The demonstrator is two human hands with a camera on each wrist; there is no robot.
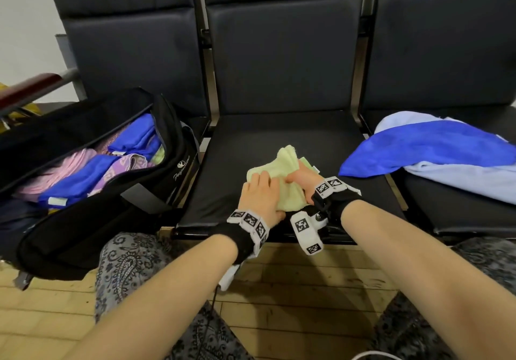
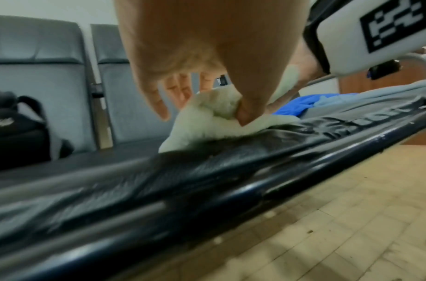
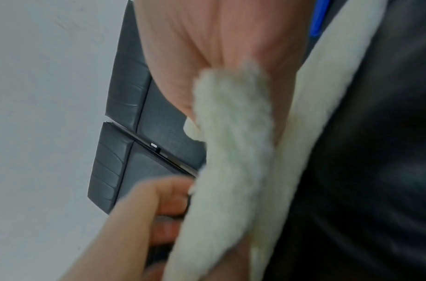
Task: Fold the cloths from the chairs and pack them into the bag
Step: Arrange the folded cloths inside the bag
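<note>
A pale green cloth [image 1: 282, 175] lies bunched on the middle seat [image 1: 279, 133], partly folded. My left hand [image 1: 259, 196] lies over its left side; in the left wrist view the cloth [image 2: 207, 125] bulges between thumb and fingers of this hand [image 2: 204, 112]. My right hand [image 1: 300, 181] grips a fold on the right side, and in the right wrist view a strip of the cloth [image 3: 231, 152] runs out of its palm. The open black bag [image 1: 173, 170] stands on the left seat, holding blue, pink and purple cloths.
A deep blue cloth [image 1: 432, 147] lies over a light blue one [image 1: 474, 183] on the right seat. Metal posts separate the seats. The seat's front rail [image 2: 207, 201] runs just below my wrists, with wooden floor beneath it.
</note>
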